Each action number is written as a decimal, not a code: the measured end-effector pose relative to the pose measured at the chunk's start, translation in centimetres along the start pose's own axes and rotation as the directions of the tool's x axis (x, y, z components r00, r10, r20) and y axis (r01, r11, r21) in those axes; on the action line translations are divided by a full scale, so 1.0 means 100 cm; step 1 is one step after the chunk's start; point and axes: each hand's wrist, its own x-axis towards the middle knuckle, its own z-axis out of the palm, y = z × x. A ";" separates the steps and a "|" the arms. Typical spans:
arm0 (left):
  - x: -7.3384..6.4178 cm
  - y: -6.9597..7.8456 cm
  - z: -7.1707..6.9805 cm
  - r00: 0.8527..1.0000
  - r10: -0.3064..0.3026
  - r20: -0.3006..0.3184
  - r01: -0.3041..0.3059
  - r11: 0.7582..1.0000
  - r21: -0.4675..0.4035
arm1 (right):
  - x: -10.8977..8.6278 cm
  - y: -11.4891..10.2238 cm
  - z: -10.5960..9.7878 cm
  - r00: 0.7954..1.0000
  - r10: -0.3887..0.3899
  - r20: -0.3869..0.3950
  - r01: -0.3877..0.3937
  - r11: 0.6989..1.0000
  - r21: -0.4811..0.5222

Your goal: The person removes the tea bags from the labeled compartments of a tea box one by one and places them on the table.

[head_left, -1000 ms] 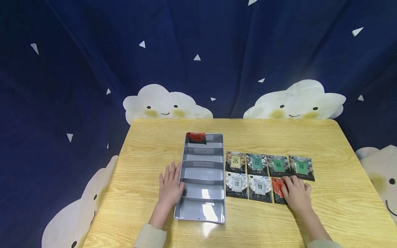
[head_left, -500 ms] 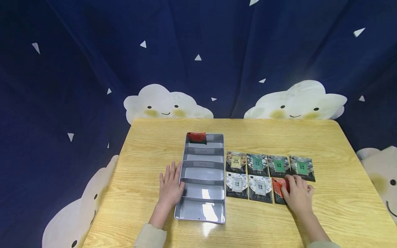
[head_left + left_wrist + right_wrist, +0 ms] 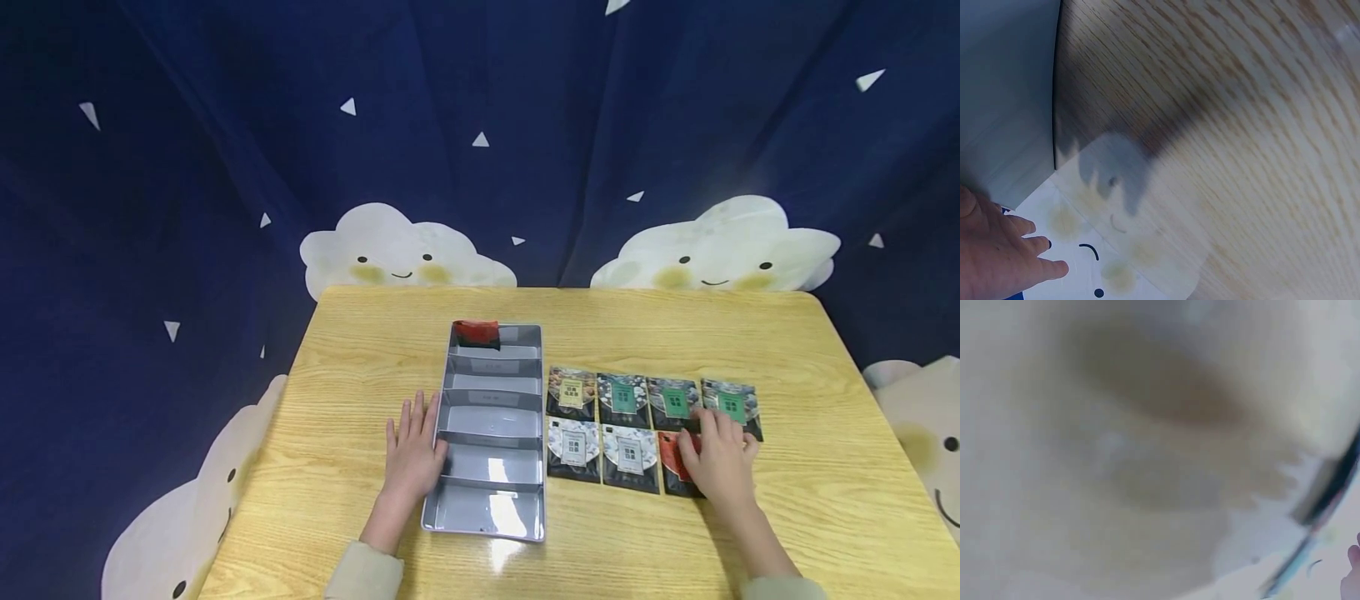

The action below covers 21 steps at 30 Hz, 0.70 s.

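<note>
My left hand [image 3: 411, 454] lies with straight, spread fingers beside a grey compartment tray [image 3: 454, 510], its thumb at the tray's left rim. The left wrist view shows that hand [image 3: 1000, 262] next to the tray's wall [image 3: 1007, 94]. Over at the right, my right hand [image 3: 723, 467] is above a red-and-black sachet [image 3: 671, 458], covering its right part. Its thumb overlaps the red sachet, and its fingertips reach the lower edges of two green-labelled sachets, one [image 3: 675, 398] left of the other [image 3: 731, 402]. Another red sachet [image 3: 476, 333] leans in the tray's farthest compartment.
Two white-labelled sachets [image 3: 573, 450] lie left of the red one in the near row. In the far row are a yellow-labelled sachet [image 3: 572, 393] and another green-labelled one [image 3: 622, 400]. Behind the wooden table [image 3: 360, 333] hangs a dark blue curtain [image 3: 540, 125].
My right hand has shifted slightly away from me, so its fingertips have moved from the red sachet toward the green-labelled ones. The left hand and the tray have stayed put.
</note>
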 end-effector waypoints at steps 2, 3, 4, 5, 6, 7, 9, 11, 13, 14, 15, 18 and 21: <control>0.000 0.000 0.000 1.000 0.000 -0.002 0.000 1.000 0.002 | 0.009 -0.009 -0.001 1.000 -0.021 0.001 0.021 1.000 0.018; 0.000 0.000 0.000 1.000 0.000 -0.002 0.000 1.000 0.000 | 0.013 -0.014 -0.001 0.999 -0.034 0.003 0.034 0.999 0.026; 0.000 0.000 0.000 1.000 0.000 -0.001 0.000 1.000 -0.003 | 0.018 -0.019 -0.001 0.999 -0.047 0.006 0.046 0.998 0.032; 0.000 0.000 0.000 1.000 -0.001 0.002 0.001 1.000 -0.004 | 0.022 -0.025 0.000 0.998 -0.059 0.010 0.058 0.998 0.035; 0.000 0.000 0.000 1.000 -0.001 0.002 0.001 1.000 -0.007 | 0.027 -0.031 0.001 0.997 -0.070 0.015 0.070 0.997 0.039; -0.001 0.000 0.000 1.000 -0.001 0.004 0.001 1.000 -0.008 | 0.031 -0.037 0.002 0.997 -0.081 0.020 0.080 0.996 0.046; 0.000 0.000 0.000 1.000 -0.002 0.006 0.002 1.000 -0.010 | 0.039 -0.048 0.005 0.995 -0.100 0.032 0.098 0.994 0.056; 0.000 0.000 0.000 1.000 0.000 0.004 0.000 1.000 -0.004 | 0.048 -0.060 0.010 0.992 -0.120 0.039 0.117 0.991 0.062; 0.000 0.000 0.000 1.000 0.002 0.000 -0.002 1.000 -0.001 | 0.056 -0.073 0.016 0.989 -0.137 0.049 0.134 0.989 0.070; 0.000 0.000 0.000 1.000 0.004 -0.001 -0.004 1.000 0.000 | 0.060 -0.079 0.019 0.988 -0.145 0.054 0.141 0.987 0.071; 0.000 0.000 0.000 1.000 0.005 -0.002 -0.005 1.000 -0.001 | 0.064 -0.086 0.022 0.986 -0.153 0.061 0.148 0.986 0.075; 0.000 0.000 0.000 1.000 0.007 -0.002 -0.007 1.000 -0.005 | 0.076 -0.107 0.033 0.980 -0.184 0.078 0.175 0.979 0.108; 0.000 0.000 0.000 1.000 0.009 -0.002 -0.009 1.000 -0.005 | 0.086 -0.127 0.043 0.972 -0.217 0.091 0.203 0.969 0.137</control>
